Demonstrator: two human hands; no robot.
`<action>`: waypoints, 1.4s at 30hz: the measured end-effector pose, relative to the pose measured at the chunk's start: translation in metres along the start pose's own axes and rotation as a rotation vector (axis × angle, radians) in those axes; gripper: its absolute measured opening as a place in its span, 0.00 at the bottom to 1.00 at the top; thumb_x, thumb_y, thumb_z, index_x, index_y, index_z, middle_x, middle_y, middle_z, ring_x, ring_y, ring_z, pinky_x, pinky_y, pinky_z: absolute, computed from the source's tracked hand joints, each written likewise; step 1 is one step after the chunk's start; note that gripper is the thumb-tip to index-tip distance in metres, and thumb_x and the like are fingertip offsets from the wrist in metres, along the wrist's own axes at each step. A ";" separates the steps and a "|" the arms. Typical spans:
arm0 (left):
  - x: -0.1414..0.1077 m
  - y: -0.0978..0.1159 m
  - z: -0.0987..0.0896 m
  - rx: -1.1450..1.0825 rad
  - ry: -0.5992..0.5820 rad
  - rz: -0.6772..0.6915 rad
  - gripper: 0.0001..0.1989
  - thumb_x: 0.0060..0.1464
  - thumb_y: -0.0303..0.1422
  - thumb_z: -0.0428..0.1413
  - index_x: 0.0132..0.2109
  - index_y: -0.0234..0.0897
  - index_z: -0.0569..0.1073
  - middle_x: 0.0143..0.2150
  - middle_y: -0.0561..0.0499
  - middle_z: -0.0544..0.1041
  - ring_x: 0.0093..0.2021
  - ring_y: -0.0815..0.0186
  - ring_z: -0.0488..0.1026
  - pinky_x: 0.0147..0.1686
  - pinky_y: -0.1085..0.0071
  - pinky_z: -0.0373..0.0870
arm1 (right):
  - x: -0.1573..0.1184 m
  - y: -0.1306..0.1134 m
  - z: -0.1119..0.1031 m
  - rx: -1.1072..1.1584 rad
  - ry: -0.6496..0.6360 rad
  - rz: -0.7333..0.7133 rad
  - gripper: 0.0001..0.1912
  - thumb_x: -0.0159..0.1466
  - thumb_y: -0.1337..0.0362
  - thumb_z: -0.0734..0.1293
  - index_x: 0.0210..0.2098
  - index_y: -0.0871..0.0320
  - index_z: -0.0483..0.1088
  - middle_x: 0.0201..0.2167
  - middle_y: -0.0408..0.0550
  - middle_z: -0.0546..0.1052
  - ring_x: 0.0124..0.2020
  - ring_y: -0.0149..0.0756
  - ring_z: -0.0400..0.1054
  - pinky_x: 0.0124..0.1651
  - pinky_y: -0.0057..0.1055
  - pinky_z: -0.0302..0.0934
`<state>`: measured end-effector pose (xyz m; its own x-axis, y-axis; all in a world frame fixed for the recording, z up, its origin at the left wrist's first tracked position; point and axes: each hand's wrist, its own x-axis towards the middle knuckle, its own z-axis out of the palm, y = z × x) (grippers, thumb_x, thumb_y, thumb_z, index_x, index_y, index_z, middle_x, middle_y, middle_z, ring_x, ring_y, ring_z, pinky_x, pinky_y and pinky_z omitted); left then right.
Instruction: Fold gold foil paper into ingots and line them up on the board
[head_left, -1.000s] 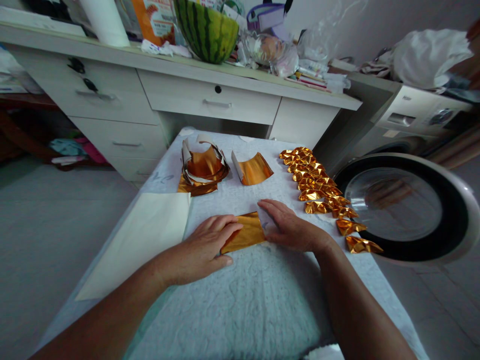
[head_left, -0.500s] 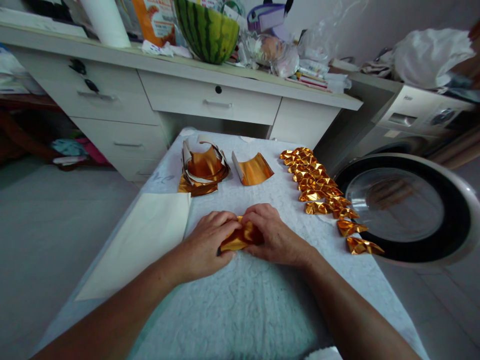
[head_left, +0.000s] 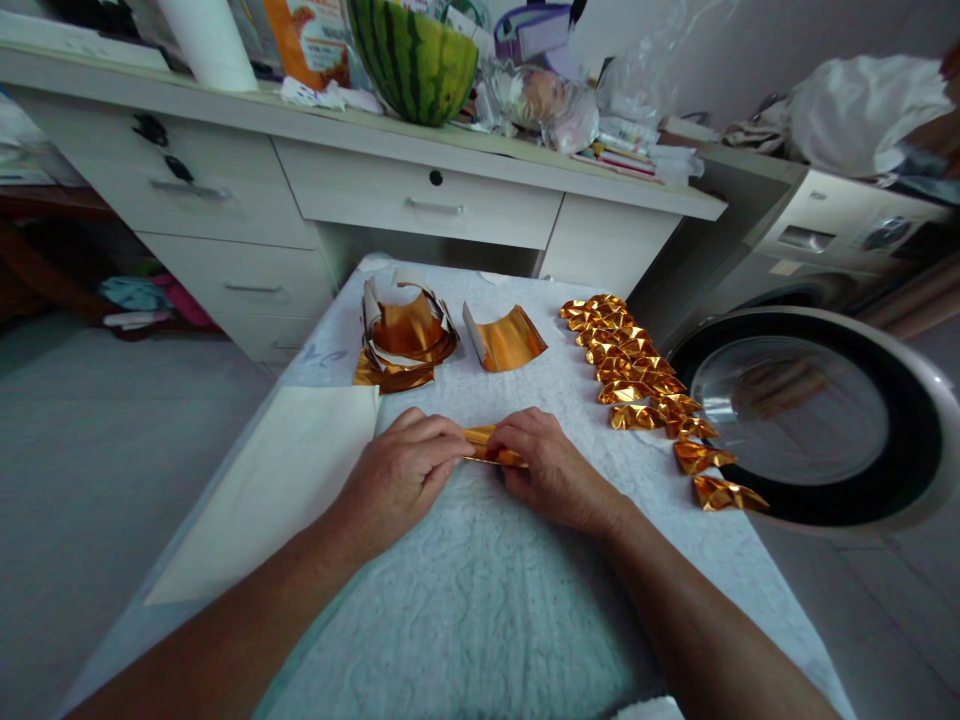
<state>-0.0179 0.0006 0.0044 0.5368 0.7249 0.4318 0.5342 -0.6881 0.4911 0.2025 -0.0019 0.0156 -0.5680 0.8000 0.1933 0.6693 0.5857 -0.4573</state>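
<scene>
A narrow folded strip of gold foil paper lies between my two hands on the cloth-covered table. My left hand pinches its left end, fingers bent and thumb beneath. At the other end my right hand grips it, fingertips curled over the foil. Beyond them, a curled sheet of gold foil paper lies alone, and a stack of curled gold sheets sits to its left. Folded gold foil pieces stand in rows on the right side of the table.
A cream paper sheet covers the table's left side. Behind the table is a white desk with a cut watermelon and clutter on top. An open washing machine door stands close to the table's right edge.
The gold foil between my hands has gone from a wider, part-open shape to a flat narrow strip. My left hand has shifted slightly left and up.
</scene>
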 end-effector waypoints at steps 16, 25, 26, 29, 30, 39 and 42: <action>0.001 0.003 0.001 0.090 0.055 0.002 0.07 0.53 0.21 0.55 0.37 0.37 0.72 0.42 0.49 0.75 0.44 0.61 0.72 0.44 0.62 0.71 | 0.004 0.005 0.010 0.089 0.187 0.067 0.15 0.48 0.81 0.58 0.30 0.56 0.58 0.34 0.45 0.65 0.35 0.34 0.60 0.36 0.28 0.55; 0.001 0.003 0.002 0.188 -0.181 -0.086 0.04 0.54 0.25 0.55 0.33 0.39 0.71 0.34 0.51 0.73 0.39 0.61 0.68 0.37 0.66 0.66 | 0.002 0.003 0.008 0.119 0.032 0.059 0.14 0.51 0.79 0.60 0.31 0.56 0.58 0.40 0.47 0.67 0.38 0.33 0.63 0.40 0.28 0.59; 0.001 0.003 0.002 0.191 -0.199 -0.086 0.04 0.55 0.25 0.55 0.33 0.39 0.71 0.34 0.51 0.73 0.39 0.61 0.68 0.37 0.66 0.65 | 0.002 0.003 0.007 0.113 0.018 0.052 0.13 0.51 0.79 0.60 0.31 0.56 0.59 0.39 0.47 0.67 0.38 0.33 0.63 0.40 0.28 0.59; 0.001 0.004 0.002 0.164 -0.224 -0.082 0.04 0.55 0.26 0.54 0.33 0.39 0.71 0.34 0.52 0.72 0.38 0.62 0.67 0.37 0.66 0.65 | 0.002 0.001 0.004 0.088 -0.009 0.026 0.11 0.53 0.77 0.62 0.32 0.56 0.61 0.37 0.47 0.68 0.38 0.35 0.63 0.41 0.30 0.59; 0.001 0.004 0.003 0.150 -0.230 -0.087 0.04 0.55 0.25 0.54 0.33 0.39 0.70 0.33 0.52 0.72 0.38 0.62 0.68 0.37 0.67 0.65 | 0.002 0.001 0.004 0.079 -0.013 0.018 0.10 0.53 0.77 0.62 0.32 0.57 0.62 0.37 0.48 0.69 0.38 0.35 0.63 0.41 0.30 0.59; 0.001 0.002 0.005 0.038 -0.254 -0.117 0.08 0.59 0.26 0.51 0.40 0.39 0.74 0.37 0.50 0.74 0.41 0.62 0.71 0.41 0.66 0.67 | 0.003 -0.002 0.003 0.005 -0.051 -0.058 0.05 0.61 0.73 0.65 0.36 0.59 0.71 0.39 0.50 0.72 0.43 0.38 0.65 0.47 0.35 0.57; 0.002 0.002 0.004 0.024 -0.257 -0.146 0.08 0.60 0.26 0.51 0.38 0.39 0.75 0.36 0.51 0.74 0.40 0.63 0.71 0.40 0.67 0.67 | 0.002 0.001 0.004 0.011 -0.038 -0.049 0.05 0.65 0.71 0.64 0.36 0.58 0.72 0.37 0.48 0.73 0.41 0.37 0.65 0.46 0.34 0.57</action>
<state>-0.0134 0.0009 0.0032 0.5996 0.7860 0.1507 0.6312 -0.5802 0.5148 0.1998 -0.0001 0.0125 -0.6179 0.7647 0.1827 0.6348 0.6223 -0.4579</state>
